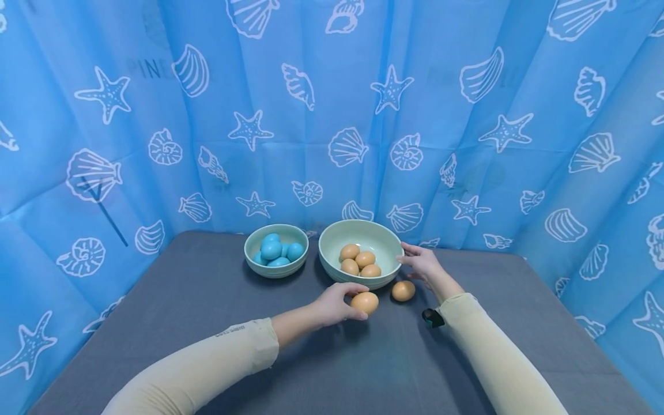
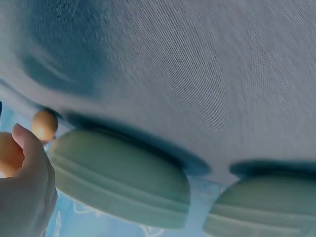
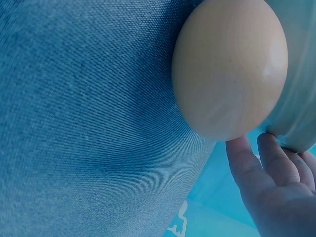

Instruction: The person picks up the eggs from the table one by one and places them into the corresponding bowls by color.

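My left hand (image 1: 337, 302) pinches a brown egg (image 1: 365, 302) between thumb and fingers, held in front of the larger pale green bowl (image 1: 332, 268). Several brown eggs (image 1: 350, 252) lie inside that bowl. At its right side is my right hand (image 1: 424, 265), with extended fingers (image 3: 276, 160) touching the bowl's rim and wall. Another brown egg (image 1: 403, 291) rests on the table below the right hand and appears large in the right wrist view. In the left wrist view, the left hand (image 2: 32, 192) shows at the edge with part of its egg (image 2: 9, 154).
To the left stands a smaller pale green bowl (image 1: 277, 272) with several blue eggs (image 1: 271, 250). Both bowls are near the back edge of the grey cloth-covered table (image 1: 384, 363). A blue curtain with white shells (image 1: 347, 147) hangs behind. A black wrist strap piece (image 1: 433, 317) sits at the right cuff.
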Available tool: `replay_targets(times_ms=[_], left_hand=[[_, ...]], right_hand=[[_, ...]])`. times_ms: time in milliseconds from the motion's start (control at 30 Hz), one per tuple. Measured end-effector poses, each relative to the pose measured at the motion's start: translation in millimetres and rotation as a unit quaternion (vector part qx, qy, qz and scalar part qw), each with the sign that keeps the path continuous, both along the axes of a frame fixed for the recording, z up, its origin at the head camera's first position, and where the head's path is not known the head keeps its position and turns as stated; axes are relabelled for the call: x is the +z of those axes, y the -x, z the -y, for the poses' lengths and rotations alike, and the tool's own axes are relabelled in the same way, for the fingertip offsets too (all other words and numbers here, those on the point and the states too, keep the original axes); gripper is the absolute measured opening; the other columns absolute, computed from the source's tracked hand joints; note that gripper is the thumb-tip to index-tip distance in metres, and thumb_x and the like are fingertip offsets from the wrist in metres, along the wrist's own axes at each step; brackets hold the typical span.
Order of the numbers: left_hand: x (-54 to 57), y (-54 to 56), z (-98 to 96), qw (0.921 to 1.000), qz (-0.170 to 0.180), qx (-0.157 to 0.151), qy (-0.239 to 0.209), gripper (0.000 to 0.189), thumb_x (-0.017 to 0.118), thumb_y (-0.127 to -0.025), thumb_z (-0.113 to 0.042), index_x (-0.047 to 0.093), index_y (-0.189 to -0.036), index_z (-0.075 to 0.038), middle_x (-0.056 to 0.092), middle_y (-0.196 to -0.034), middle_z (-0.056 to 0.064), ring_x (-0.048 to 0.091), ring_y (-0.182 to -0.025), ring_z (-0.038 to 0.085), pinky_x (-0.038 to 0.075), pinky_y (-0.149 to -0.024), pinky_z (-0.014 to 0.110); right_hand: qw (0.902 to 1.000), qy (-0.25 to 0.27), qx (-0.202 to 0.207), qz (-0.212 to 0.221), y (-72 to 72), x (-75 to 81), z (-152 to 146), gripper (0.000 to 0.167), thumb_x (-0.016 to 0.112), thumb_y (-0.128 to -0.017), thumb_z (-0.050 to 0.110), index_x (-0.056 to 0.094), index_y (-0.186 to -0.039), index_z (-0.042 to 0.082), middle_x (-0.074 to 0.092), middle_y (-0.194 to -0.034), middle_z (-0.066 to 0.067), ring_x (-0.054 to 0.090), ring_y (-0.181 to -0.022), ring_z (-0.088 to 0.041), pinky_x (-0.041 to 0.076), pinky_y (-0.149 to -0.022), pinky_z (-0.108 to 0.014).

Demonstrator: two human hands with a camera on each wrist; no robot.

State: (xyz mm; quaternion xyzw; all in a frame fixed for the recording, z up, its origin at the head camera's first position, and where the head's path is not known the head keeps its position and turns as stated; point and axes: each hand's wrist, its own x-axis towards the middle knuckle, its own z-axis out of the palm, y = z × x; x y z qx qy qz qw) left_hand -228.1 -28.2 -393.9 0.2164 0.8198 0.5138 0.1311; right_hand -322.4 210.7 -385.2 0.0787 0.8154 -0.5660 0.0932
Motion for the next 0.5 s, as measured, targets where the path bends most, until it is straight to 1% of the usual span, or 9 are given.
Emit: replay_targets(times_ms=[67, 133, 267, 367, 500], left_hand=[[3.9, 4.2, 2.9, 1.0, -0.004, 0.005, -0.007, 0.053, 0.078, -0.081, -0.004, 0.059, -0.13, 0.001, 0.062, -0.12, 0.012, 0.054, -0.105, 0.022, 0.052, -0.081, 0.028], [8.1, 8.8, 5.1, 0.9998, -0.002, 0.014, -0.013, 0.053, 0.078, -0.082, -0.005, 0.058, -0.131, 0.001, 0.061, -0.121, 0.012, 0.054, -0.105, 0.022, 0.053, -0.08, 0.028], [19.7, 16.6, 7.6, 0.9993, 0.009, 0.029, -0.02, 0.054, 0.077, -0.083, -0.007, 0.057, -0.133, -0.001, 0.058, -0.125, 0.014, 0.055, -0.104, 0.026, 0.055, -0.072, 0.03], [27.9, 21.8, 8.5, 0.9988, 0.011, 0.044, -0.019, 0.055, 0.077, -0.084, -0.01, 0.056, -0.134, -0.002, 0.057, -0.127, 0.015, 0.055, -0.102, 0.026, 0.055, -0.069, 0.03], [33.2, 29.8, 9.2, 0.9971, 0.014, 0.061, -0.043, 0.057, 0.077, -0.084, -0.008, 0.054, -0.136, -0.001, 0.057, -0.126, 0.016, 0.055, -0.106, 0.025, 0.055, -0.073, 0.031]], right_hand=[[1.0, 0.0, 0.003, 0.002, -0.2, 0.3, 0.1, 0.057, 0.052, -0.102, 0.012, 0.027, -0.153, 0.008, 0.025, -0.156, -0.019, 0.033, -0.138, -0.038, 0.044, -0.101, -0.053], [1.0, -0.001, 0.007, 0.003, -0.3, 0.6, -0.3, 0.057, 0.052, -0.102, 0.013, 0.027, -0.153, 0.008, 0.024, -0.156, -0.019, 0.032, -0.138, -0.038, 0.044, -0.102, -0.053], [0.9999, -0.005, 0.013, 0.001, -0.3, 1.0, -1.2, 0.058, 0.051, -0.102, 0.013, 0.026, -0.154, 0.008, 0.024, -0.156, -0.019, 0.032, -0.138, -0.038, 0.042, -0.103, -0.055], [0.9999, -0.007, 0.011, 0.002, -0.5, 1.3, -1.2, 0.058, 0.051, -0.102, 0.013, 0.026, -0.154, 0.008, 0.024, -0.156, -0.019, 0.033, -0.138, -0.038, 0.042, -0.102, -0.055], [0.9999, -0.006, 0.008, 0.006, -1.0, 1.6, -0.2, 0.059, 0.052, -0.102, 0.014, 0.026, -0.154, 0.008, 0.024, -0.156, -0.018, 0.032, -0.139, -0.037, 0.044, -0.101, -0.054]])
